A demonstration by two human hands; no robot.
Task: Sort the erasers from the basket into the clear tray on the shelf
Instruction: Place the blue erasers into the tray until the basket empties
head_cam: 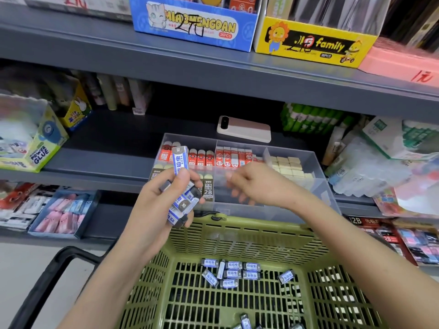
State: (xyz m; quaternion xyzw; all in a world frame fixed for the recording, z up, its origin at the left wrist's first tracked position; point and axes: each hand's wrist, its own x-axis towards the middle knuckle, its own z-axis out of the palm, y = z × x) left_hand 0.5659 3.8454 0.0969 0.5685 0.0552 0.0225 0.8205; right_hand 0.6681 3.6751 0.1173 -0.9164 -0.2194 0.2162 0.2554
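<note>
My left hand (164, 198) grips a bunch of blue-and-white wrapped erasers (181, 198), one of them sticking up above the thumb. It hovers over the near left corner of the clear tray (316, 176) on the shelf. My right hand (251, 184) hangs over the tray's empty front compartment, blurred, fingers loosely curled, nothing visibly in it. The tray's other compartments hold red, brown 2B and cream erasers. Below, the green basket (240, 236) holds several more blue-and-white erasers (234, 271) on its floor.
A pink phone (244, 128) lies on the shelf behind the tray. A Power Glue box (40, 148) stands at left, green glue sticks (311, 119) and plastic packs at right. The grey upper shelf (213, 65) carries blue and yellow display boxes. The basket's black handle (54, 271) hangs at lower left.
</note>
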